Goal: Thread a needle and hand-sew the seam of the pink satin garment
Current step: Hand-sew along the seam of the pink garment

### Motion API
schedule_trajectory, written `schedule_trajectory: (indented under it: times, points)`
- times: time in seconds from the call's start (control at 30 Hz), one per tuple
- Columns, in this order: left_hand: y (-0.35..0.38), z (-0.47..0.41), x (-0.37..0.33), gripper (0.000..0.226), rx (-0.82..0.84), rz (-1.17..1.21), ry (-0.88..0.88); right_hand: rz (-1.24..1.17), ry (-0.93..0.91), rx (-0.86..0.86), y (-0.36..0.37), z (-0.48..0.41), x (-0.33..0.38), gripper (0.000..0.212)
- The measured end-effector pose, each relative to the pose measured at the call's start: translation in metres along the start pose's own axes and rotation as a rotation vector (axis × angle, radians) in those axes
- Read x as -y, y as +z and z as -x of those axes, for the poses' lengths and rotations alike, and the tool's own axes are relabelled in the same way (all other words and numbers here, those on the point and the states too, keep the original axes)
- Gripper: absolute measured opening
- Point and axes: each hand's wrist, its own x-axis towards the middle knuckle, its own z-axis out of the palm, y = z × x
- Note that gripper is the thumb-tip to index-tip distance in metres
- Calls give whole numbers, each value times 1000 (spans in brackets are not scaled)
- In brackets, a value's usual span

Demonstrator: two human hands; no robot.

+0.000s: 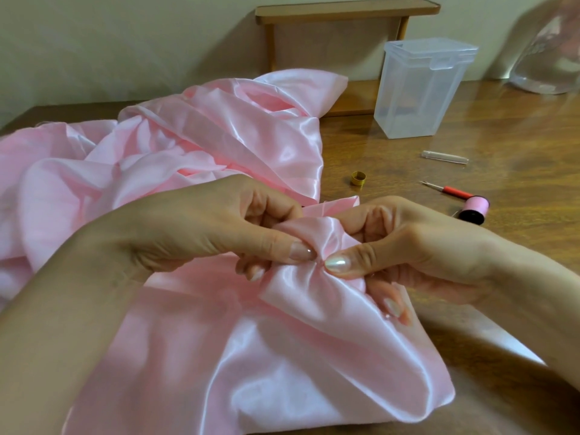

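Left hand [201,227], right hand [408,246]: bare, forearms bare up to frame edge. Nails medium length, rounded-almond tips, glossy polish. Left thumbnail [302,251]: pale nude-pink, small highlight. Right thumbnail [337,263]: pearly, iridescent sheen, lighter. Right lower fingernail [394,307]: same pale glossy finish. Knuckle creases visible both hands. Finer detail too soft to tell.

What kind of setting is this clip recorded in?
Probably a home sewing spot: a wooden table against a plain wall, with a pink thread spool, a seam ripper and a clear plastic box beside the pink satin garment.
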Motion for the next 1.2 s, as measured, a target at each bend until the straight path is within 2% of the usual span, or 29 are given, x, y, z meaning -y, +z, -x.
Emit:
schedule_trajectory:
  times: [0.1,0.13,0.2,0.33,0.47,0.6,0.63,0.77,0.8,0.87,1.0,1.2]
  points:
    - [-2,-2,0,20,-93,-174,12,-83,-29,-28,-6,-4,-7,15]
    - [-2,-3,1,18,-126,-233,11,-107,-20,-26,-8,-5,-8,15]
    - [-4,-2,2,16,-130,-202,-1,-133,-15,-18,-10,-5,-9,18]
    - [-6,4,4,33,-85,-100,-42,-166,-14,-4,-11,-5,-9,20]
    - [-3,-2,-1,21,-139,-229,-8,-164,-5,-44,-12,-4,-10,22]
    - [-6,3,4,54,-70,-81,-52,-125,3,-71,-11,-3,-9,21]
    - [-7,3,5,53,-51,-54,-59,-105,-2,-73,-10,-3,-9,19]
    - [-2,2,0,9,8,14,-19,-11,6,-37,-2,1,2,4]
    - [-1,2,-1,5,6,16,-29,21,28,-31,-1,3,5,12]
    - [0,3,-1,3,-3,-6,-57,81,56,-14,3,6,11,22]
    - [2,0,-2,8,-55,-49,-105,168,66,-90,9,6,14,32]
    - [8,-1,-1,7,-105,-102,-152,303,51,-199,15,6,12,24]
